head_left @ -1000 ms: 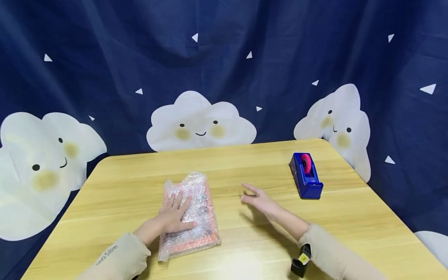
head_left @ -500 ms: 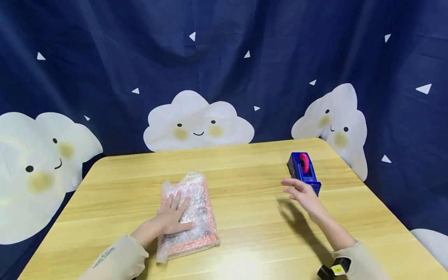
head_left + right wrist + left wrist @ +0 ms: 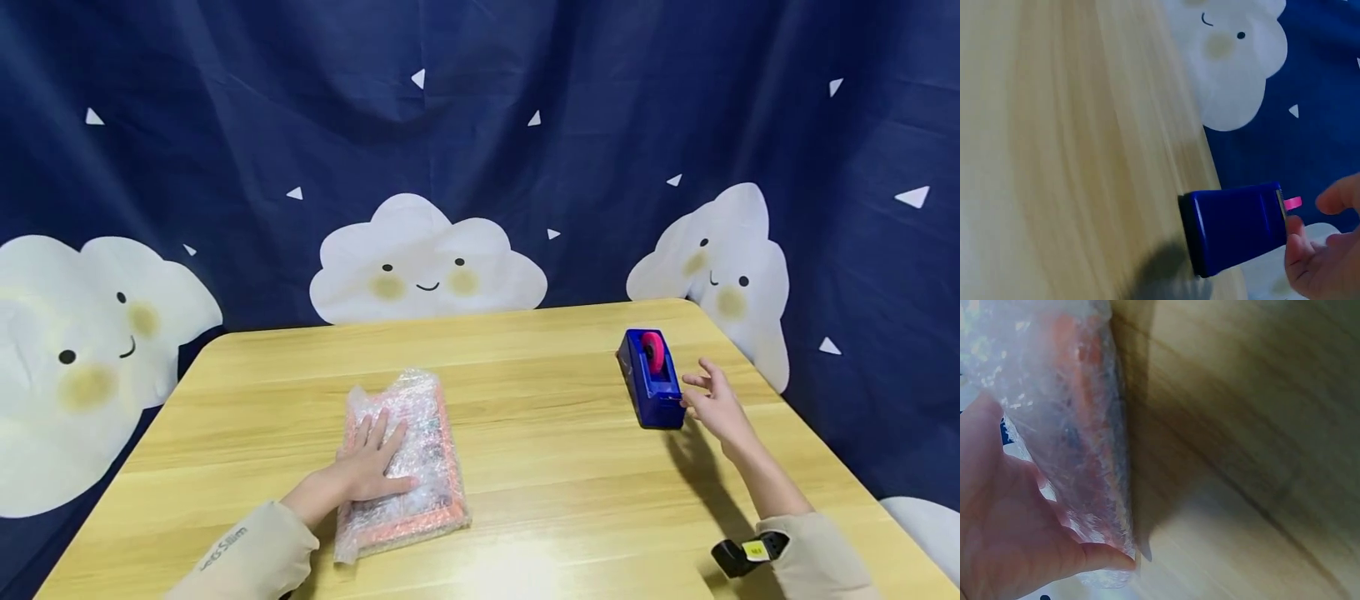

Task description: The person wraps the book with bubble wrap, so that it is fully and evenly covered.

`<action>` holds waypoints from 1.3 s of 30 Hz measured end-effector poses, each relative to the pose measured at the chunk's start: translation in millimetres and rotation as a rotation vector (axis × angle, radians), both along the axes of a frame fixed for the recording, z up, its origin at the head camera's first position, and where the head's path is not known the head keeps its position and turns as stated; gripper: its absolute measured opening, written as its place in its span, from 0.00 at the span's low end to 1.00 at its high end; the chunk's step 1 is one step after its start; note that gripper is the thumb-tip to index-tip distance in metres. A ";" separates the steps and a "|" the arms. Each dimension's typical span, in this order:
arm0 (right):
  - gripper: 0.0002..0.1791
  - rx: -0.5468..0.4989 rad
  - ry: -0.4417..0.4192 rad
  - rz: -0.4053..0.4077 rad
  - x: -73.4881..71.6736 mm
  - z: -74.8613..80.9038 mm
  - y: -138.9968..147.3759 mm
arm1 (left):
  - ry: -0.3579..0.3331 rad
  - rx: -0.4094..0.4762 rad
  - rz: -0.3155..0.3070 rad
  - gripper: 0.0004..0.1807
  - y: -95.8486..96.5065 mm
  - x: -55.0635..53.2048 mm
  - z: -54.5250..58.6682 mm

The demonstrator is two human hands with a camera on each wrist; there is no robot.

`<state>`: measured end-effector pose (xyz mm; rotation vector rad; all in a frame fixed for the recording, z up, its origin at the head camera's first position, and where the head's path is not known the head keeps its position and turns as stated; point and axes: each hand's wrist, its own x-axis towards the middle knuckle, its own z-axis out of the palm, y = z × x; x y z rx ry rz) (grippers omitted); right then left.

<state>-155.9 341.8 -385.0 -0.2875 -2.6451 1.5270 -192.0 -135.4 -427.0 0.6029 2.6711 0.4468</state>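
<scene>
- Left hand (image 3: 367, 471): palm down on the wrapped package (image 3: 431, 454), fingers spread, thumb extended across it; pressing flat, no grasp.
- Right hand (image 3: 716, 408): forearm extended from lower right, raised above the table (image 3: 540, 450); digits loosely bent and parted, grasping nothing.
- Right wrist view: one fingertip at the cutter edge of the blue tape dispenser (image 3: 652, 392), contact uncertain; pink tape end (image 3: 1293, 203) protrudes just beside it.
- Package lies left of the dispenser, well apart.
</scene>
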 end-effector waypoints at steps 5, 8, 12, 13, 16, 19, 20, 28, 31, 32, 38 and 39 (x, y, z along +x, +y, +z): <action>0.35 0.084 -0.072 0.106 -5.8 -1.4 5.8 | 0.023 -0.020 -0.023 0.51 -1.4 0.6 -0.4; 0.33 0.097 -0.087 0.132 -7.3 -2.7 8.8 | 0.033 -0.032 -0.032 0.50 -0.8 -0.4 -0.7; 0.32 0.043 -0.113 0.095 -8.3 -3.4 11.3 | 0.018 -0.050 -0.025 0.50 1.7 -2.6 -0.8; 0.32 0.022 -0.116 0.081 -8.6 -3.4 11.4 | 0.011 -0.053 -0.022 0.50 2.4 -2.7 -0.5; 0.31 -0.009 -0.106 0.037 -9.4 -3.5 10.0 | -0.002 -0.055 -0.011 0.50 3.9 -2.8 -0.3; 0.31 -0.023 -0.081 0.000 -10.4 -4.4 6.8 | -0.019 -0.055 0.008 0.50 4.1 -1.6 1.2; 0.30 -0.026 -0.072 -0.010 -10.7 -5.0 5.4 | -0.022 -0.056 0.013 0.50 3.9 -1.3 1.6; 0.30 -0.177 -0.005 -0.114 -12.9 -12.7 -1.0 | -0.033 -0.060 0.017 0.50 4.0 0.8 4.3; 0.25 -0.257 0.020 -0.138 -13.4 -14.6 -0.7 | -0.033 -0.064 0.021 0.50 4.3 0.7 4.0; 0.22 -0.285 0.025 -0.145 -13.6 -15.0 -0.6 | -0.034 -0.065 0.022 0.50 4.1 0.6 3.7; 0.15 -0.421 0.029 -0.176 -14.0 -16.3 -0.9 | -0.030 -0.073 0.025 0.50 3.1 0.7 3.7; 0.15 -0.438 0.027 -0.179 -14.2 -17.5 -0.2 | -0.029 -0.074 0.026 0.50 3.2 0.9 4.1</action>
